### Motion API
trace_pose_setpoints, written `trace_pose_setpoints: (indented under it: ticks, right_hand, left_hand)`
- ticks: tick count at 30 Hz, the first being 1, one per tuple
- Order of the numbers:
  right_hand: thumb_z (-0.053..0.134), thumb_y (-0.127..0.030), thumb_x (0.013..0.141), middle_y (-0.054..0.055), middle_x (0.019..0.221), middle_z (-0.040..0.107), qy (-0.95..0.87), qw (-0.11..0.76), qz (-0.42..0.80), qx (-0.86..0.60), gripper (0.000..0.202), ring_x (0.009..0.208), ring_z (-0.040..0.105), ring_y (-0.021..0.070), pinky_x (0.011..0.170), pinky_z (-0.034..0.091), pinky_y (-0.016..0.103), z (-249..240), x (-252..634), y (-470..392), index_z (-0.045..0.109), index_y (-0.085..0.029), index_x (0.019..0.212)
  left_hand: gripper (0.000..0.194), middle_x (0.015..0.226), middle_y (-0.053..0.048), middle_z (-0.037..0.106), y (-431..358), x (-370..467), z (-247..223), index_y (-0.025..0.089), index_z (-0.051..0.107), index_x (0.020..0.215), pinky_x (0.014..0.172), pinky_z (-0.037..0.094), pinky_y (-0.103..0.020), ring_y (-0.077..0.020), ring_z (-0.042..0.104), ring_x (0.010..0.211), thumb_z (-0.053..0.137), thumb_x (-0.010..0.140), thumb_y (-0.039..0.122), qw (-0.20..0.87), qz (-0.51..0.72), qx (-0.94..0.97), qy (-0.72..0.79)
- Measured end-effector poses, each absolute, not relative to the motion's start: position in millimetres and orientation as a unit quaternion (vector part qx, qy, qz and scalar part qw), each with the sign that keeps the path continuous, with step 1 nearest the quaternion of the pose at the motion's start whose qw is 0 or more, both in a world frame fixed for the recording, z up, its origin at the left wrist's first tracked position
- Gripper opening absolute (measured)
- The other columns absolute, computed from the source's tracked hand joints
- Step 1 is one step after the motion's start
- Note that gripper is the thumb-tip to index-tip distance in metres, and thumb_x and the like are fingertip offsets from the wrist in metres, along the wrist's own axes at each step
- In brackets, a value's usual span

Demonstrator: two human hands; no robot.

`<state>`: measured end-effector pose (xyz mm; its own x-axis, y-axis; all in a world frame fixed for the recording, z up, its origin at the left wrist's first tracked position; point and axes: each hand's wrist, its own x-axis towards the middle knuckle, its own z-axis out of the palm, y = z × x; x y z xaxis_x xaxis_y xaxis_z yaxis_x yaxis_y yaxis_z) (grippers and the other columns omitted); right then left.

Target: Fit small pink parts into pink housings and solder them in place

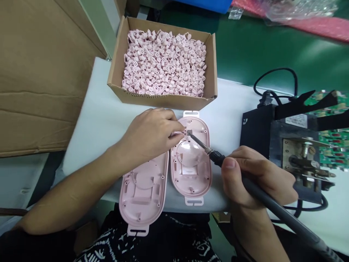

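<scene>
My right hand (256,174) is wrapped round the grey handle of a soldering iron (216,157). The iron's flat tip reaches into the upper part of a pink oval plastic shell (191,185), by a small fitting there. At that same spot my left hand (155,131) is closed in a pinch, thumb and forefinger at the shell's upper left inside. What those fingers hold, if anything, is too small to make out. A second pink plastic shell (143,211) lies to the left, partly under my left wrist. Both shells have slotted strap tabs.
Behind the shells stands a cardboard box (163,100) full of small pink plastic parts (163,62). To the right are a black soldering station (256,134) with a metal holder, a black cable (283,69) and green circuit boards (335,145). White foam (92,109) covers the work surface.
</scene>
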<state>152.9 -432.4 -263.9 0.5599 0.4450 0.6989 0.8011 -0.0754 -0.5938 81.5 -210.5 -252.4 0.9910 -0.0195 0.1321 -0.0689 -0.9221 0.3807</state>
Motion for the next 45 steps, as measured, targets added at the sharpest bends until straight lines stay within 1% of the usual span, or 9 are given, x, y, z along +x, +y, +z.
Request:
trace_pose_setpoints:
  ticks: [4,9,13,22,27,41,45]
  right_hand:
    - [0.067,-0.001,0.075,-0.005,0.058,0.052,-0.434,0.517,-0.170,-0.718,0.022,0.045,0.048,0.0082,0.040,0.038,0.023,-264.3,152.4,-434.0,0.055,-0.018,0.070]
    - [0.070,0.001,0.071,-0.005,0.059,0.052,-0.429,0.512,-0.151,-0.729,0.023,0.047,0.050,0.0087,0.042,0.039,0.024,-263.6,150.1,-436.0,0.056,-0.017,0.071]
    - [0.070,0.000,0.073,-0.006,0.059,0.052,-0.433,0.504,-0.154,-0.731,0.024,0.046,0.051,0.0091,0.041,0.039,0.024,-262.0,149.6,-435.1,0.055,-0.018,0.070]
    - [0.069,0.004,0.071,-0.005,0.062,0.052,-0.451,0.489,-0.139,-0.734,0.024,0.050,0.051,0.0079,0.043,0.040,0.023,-257.0,149.3,-435.1,0.057,-0.017,0.072]
    - [0.070,0.003,0.073,-0.005,0.061,0.052,-0.452,0.480,-0.143,-0.738,0.024,0.049,0.051,0.0079,0.043,0.041,0.024,-256.5,149.7,-436.3,0.056,-0.017,0.072]
    - [0.069,0.003,0.073,-0.005,0.062,0.054,-0.449,0.472,-0.143,-0.745,0.024,0.050,0.051,0.0072,0.043,0.041,0.022,-255.1,148.5,-435.1,0.057,-0.017,0.072]
    - [0.069,0.004,0.072,-0.005,0.062,0.052,-0.455,0.482,-0.137,-0.736,0.024,0.051,0.051,0.0072,0.045,0.041,0.023,-254.1,148.5,-435.5,0.056,-0.016,0.073]
  left_hand:
    - [0.019,0.091,-0.002,0.071,-210.9,81.1,-253.7,0.024,0.079,0.098,0.074,0.046,-0.031,-0.0174,0.065,0.085,0.063,0.095,0.033,0.196,0.069,0.978,-0.021]
    - [0.018,0.090,-0.002,0.071,-210.7,80.9,-252.6,0.024,0.079,0.098,0.075,0.047,-0.032,-0.0177,0.065,0.084,0.063,0.094,0.031,0.195,0.067,0.978,-0.020]
    - [0.019,0.091,-0.002,0.071,-210.9,80.3,-252.4,0.024,0.079,0.098,0.075,0.047,-0.032,-0.0179,0.065,0.085,0.062,0.095,0.030,0.196,0.069,0.978,-0.020]
    - [0.019,0.090,-0.002,0.071,-211.4,80.5,-254.1,0.024,0.079,0.098,0.075,0.048,-0.031,-0.0179,0.065,0.085,0.062,0.094,0.030,0.201,0.074,0.977,-0.017]
    - [0.019,0.090,-0.002,0.071,-210.8,80.3,-254.5,0.025,0.079,0.097,0.075,0.048,-0.031,-0.0177,0.065,0.085,0.062,0.095,0.031,0.204,0.072,0.976,-0.017]
    - [0.019,0.090,-0.001,0.071,-210.2,80.8,-254.7,0.025,0.079,0.098,0.076,0.048,-0.031,-0.0171,0.065,0.085,0.062,0.095,0.032,0.202,0.068,0.977,-0.016]
    - [0.020,0.090,-0.002,0.071,-210.4,80.3,-253.9,0.024,0.079,0.098,0.076,0.048,-0.031,-0.0174,0.066,0.086,0.061,0.095,0.033,0.201,0.062,0.978,-0.014]
